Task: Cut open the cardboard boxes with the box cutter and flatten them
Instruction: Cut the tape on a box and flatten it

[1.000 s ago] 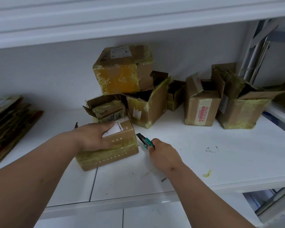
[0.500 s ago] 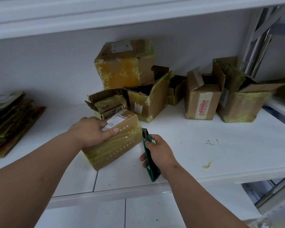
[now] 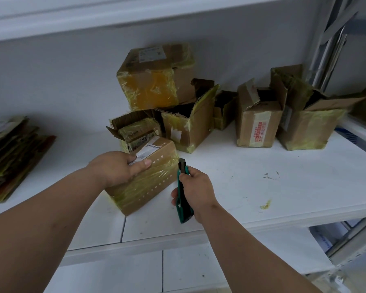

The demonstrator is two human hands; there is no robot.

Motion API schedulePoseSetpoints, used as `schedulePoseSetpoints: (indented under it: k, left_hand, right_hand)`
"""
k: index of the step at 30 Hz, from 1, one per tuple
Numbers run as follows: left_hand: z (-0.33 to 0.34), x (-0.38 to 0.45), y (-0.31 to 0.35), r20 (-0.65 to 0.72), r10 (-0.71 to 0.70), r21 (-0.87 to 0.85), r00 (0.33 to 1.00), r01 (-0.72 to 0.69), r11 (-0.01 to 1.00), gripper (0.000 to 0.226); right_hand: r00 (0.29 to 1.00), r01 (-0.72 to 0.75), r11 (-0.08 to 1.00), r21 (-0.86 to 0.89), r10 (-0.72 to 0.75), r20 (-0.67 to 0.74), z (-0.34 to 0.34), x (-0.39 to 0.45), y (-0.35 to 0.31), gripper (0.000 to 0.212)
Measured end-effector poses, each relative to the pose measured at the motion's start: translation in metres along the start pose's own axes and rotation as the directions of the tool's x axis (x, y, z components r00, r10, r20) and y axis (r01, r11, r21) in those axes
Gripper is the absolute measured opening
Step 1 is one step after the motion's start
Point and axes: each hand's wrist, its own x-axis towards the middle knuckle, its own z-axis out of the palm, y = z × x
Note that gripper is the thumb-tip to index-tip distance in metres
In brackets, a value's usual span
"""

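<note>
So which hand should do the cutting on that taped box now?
The right hand, probably. It already grips the green box cutter, whose tip sits right beside the taped box's right end. The left hand is busy holding the box's top, so it is better used to steady it.

This looks like a storeroom or parcel-handling back room. A white shelf [image 3: 262,187] on a metal rack with slotted uprights [image 3: 325,49] carries a cluster of worn cardboard boxes [image 3: 156,81], wrapped in yellowish tape and bearing shipping labels, several already torn open. Another shelf board [image 3: 93,13] runs overhead, and a lower level shows beneath. At the left lies a stack of flattened cardboard [image 3: 11,157]. The wall behind is plain white, and the shelf surface is scuffed and spotted with tape scraps.
</note>
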Motion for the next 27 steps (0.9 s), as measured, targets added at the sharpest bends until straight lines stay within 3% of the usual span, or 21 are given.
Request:
schedulePoseSetpoints:
  k: [3, 16, 21, 27]
  left_hand:
    - [0.000, -0.001, 0.003, 0.009, 0.005, 0.030, 1.000, -0.005, 1.000, 0.105]
    - [-0.003, -0.001, 0.014, -0.008, 0.017, 0.090, 1.000, -0.016, 0.996, 0.102]
    - [-0.004, -0.002, 0.018, -0.016, 0.026, 0.109, 1.000, -0.024, 0.994, 0.094]
    - [-0.009, -0.007, 0.005, 0.026, 0.034, -0.058, 0.999, -0.033, 0.998, 0.091]
  right_hand:
    - [1.000, -0.010, 1.000, 0.007, 0.010, -0.023, 0.005, 0.002, 0.000, 0.029]
    - [1.000, -0.019, 0.999, 0.033, 0.019, -0.006, 0.030, -0.004, 0.012, 0.020]
    - [0.993, -0.050, 0.999, -0.003, 0.050, 0.105, 0.047, -0.021, 0.021, 0.018]
    - [0.988, -0.044, 0.997, -0.062, 0.053, 0.146, 0.032, -0.021, 0.017, 0.024]
